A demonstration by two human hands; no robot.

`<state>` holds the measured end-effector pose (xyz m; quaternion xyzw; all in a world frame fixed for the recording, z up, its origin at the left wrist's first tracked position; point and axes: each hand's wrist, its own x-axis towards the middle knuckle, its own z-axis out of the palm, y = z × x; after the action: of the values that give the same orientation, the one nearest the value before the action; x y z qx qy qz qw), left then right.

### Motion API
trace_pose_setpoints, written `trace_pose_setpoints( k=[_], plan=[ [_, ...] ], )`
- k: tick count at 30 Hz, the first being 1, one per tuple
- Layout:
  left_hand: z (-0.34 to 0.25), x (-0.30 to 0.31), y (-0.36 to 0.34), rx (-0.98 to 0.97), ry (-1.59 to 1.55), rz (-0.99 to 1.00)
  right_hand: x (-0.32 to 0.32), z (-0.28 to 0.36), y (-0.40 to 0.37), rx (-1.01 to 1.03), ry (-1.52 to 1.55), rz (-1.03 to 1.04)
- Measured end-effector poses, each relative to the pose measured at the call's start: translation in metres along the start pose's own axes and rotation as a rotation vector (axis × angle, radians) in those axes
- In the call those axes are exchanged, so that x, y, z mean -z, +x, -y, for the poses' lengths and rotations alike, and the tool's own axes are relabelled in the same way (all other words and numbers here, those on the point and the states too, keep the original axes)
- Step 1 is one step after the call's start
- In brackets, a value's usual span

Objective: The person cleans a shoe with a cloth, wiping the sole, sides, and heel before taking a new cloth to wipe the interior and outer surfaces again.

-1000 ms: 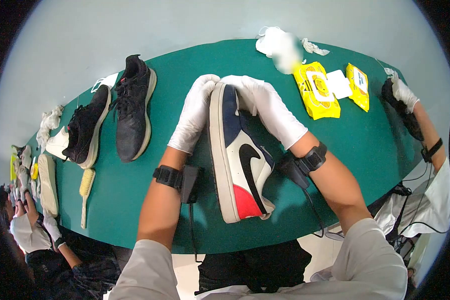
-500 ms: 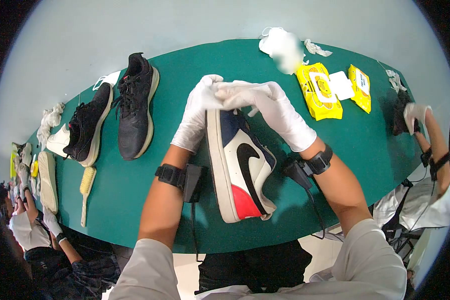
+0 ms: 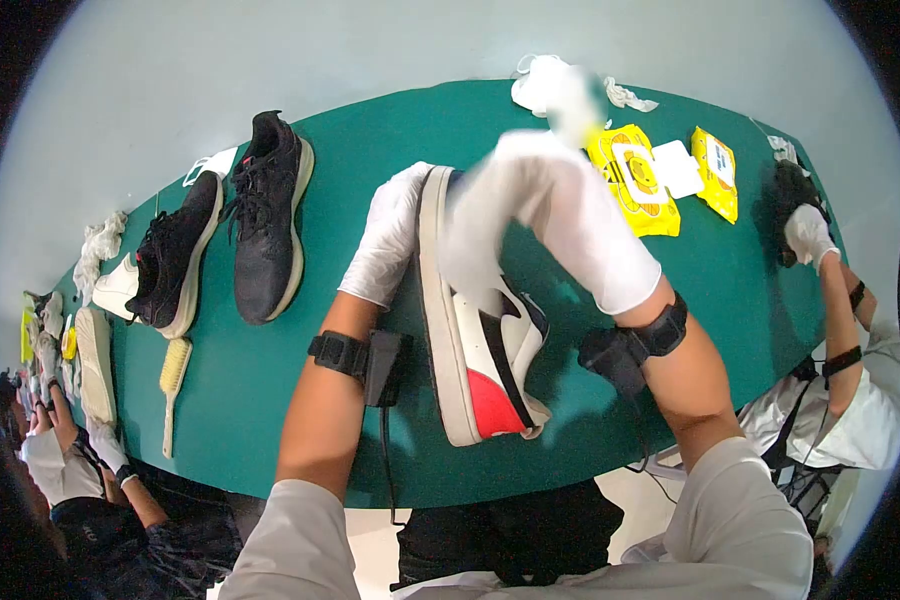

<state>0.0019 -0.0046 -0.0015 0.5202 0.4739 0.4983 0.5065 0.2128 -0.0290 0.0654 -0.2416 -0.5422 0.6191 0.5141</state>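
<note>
A white, navy and red sneaker (image 3: 478, 330) with a black swoosh lies on its side in front of me, its white sole towards the left. My left hand (image 3: 394, 225), in a white glove, grips the far end of the shoe from the sole side. Over the upper, my gloved right hand (image 3: 515, 195) is smeared by motion. Its fingers reach down onto the shoe's side, and something white may be under them, but the blur hides it.
Two black sneakers (image 3: 270, 225) (image 3: 182, 255) and a cream-bristled brush (image 3: 174, 375) lie left on the green table (image 3: 370, 130). Yellow wipe packs (image 3: 635, 180) (image 3: 716, 175) lie at right. Other people work at both sides; one gloved hand (image 3: 810, 235) touches a dark shoe.
My right hand has left my left hand at the toe and swept nearer along the shoe's side. The left hand stays at the toe. The right-side person's hand has shifted slightly.
</note>
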Motion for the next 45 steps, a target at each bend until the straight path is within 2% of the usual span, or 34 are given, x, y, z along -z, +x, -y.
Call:
trace_pose_setpoints(
  k=[1,2,4,5,8,9,10,12,13,15,16,17,18,20,24,26,27,29,31,33,35,37,38,39,40,41,43,45],
  plan=[
    [-0.008,-0.004,-0.009,0.011,-0.034,-0.011,0.001,-0.001,0.01,-0.076,0.307,-0.146],
    [-0.013,-0.007,-0.012,0.02,-0.068,-0.021,-0.001,0.0,0.015,-0.076,0.311,-0.233],
    [-0.004,-0.001,0.001,-0.045,0.058,0.023,-0.005,0.004,0.022,-0.075,0.321,-0.413],
    [0.001,0.001,0.003,-0.049,0.071,0.031,0.003,-0.008,0.025,-0.045,0.223,-0.402],
    [0.003,0.003,0.005,-0.059,0.078,0.034,0.027,-0.043,0.036,0.237,-0.763,-0.184],
    [0.004,0.004,0.004,-0.061,0.075,0.032,0.013,-0.031,0.025,0.12,-0.711,-0.017],
    [0.002,0.003,0.002,-0.179,0.156,0.036,-0.001,-0.019,0.013,-0.005,-0.665,0.141],
    [-0.008,-0.003,-0.004,-0.417,0.321,0.042,-0.026,0.012,0.001,-0.173,-0.456,0.197],
    [-0.01,-0.005,-0.007,-0.307,0.188,0.056,-0.019,-0.004,0.001,-0.081,-0.429,0.182],
    [-0.009,-0.001,-0.01,-0.447,0.416,0.018,-0.013,0.003,-0.001,-0.123,-0.414,0.311],
    [0.005,0.009,0.004,-0.338,0.354,0.085,-0.013,0.008,-0.002,-0.146,-0.407,0.376],
    [0.019,0.019,0.018,-0.226,0.297,0.141,-0.02,0.012,-0.005,-0.074,-0.394,0.441],
    [0.019,0.016,0.017,-0.208,0.245,0.107,-0.023,0.015,-0.011,-0.28,-0.262,0.456],
    [0.017,0.009,0.012,-0.17,0.142,0.041,-0.036,0.039,-0.016,-0.451,-0.59,0.562],
    [0.004,0.003,0.002,-0.218,0.204,0.038,-0.024,0.013,0.001,-0.138,0.098,-0.049],
    [0.018,0.008,0.005,-0.145,0.096,0.045,-0.015,-0.003,0.014,0.027,0.436,-0.347],
    [0.025,0.011,0.007,-0.109,0.042,0.045,-0.008,-0.009,0.021,0.073,0.372,-0.425],
    [0.017,0.007,0.01,-0.188,0.194,0.032,0.004,-0.018,0.029,0.164,0.244,-0.58],
    [0.01,0.006,0.007,-0.212,0.233,0.043,0.0,-0.02,0.024,0.203,-0.229,-0.491],
    [0.008,0.003,0.006,-0.175,0.203,0.0,-0.008,-0.009,0.017,-0.004,-0.779,-0.211],
    [0.006,0.002,0.002,-0.194,0.135,0.033,-0.007,-0.013,0.005,0.036,-0.742,0.226],
    [0.001,0.005,0.005,-0.28,0.553,0.061,-0.024,0.014,-0.003,-0.322,-0.498,0.271],
    [0.006,0.009,0.008,-0.225,0.261,0.07,-0.026,0.027,-0.005,-0.38,-0.508,0.263],
    [0.002,0.005,0.004,-0.229,0.281,0.033,-0.027,0.038,-0.005,-0.366,-0.541,0.27],
    [-0.003,0.001,0.0,-0.234,0.3,-0.003,-0.016,0.025,-0.005,0.086,-0.759,0.39],
    [0.003,0.005,0.001,-0.319,0.283,0.032,-0.004,0.012,-0.005,0.578,-0.99,0.361],
    [0.022,0.01,0.01,-0.363,0.348,0.048,0.002,-0.005,0.005,0.069,-0.225,0.143],
    [0.03,0.007,0.006,-0.031,-0.119,0.011,-0.012,-0.011,0.014,-0.101,0.341,-0.28]
  ],
)
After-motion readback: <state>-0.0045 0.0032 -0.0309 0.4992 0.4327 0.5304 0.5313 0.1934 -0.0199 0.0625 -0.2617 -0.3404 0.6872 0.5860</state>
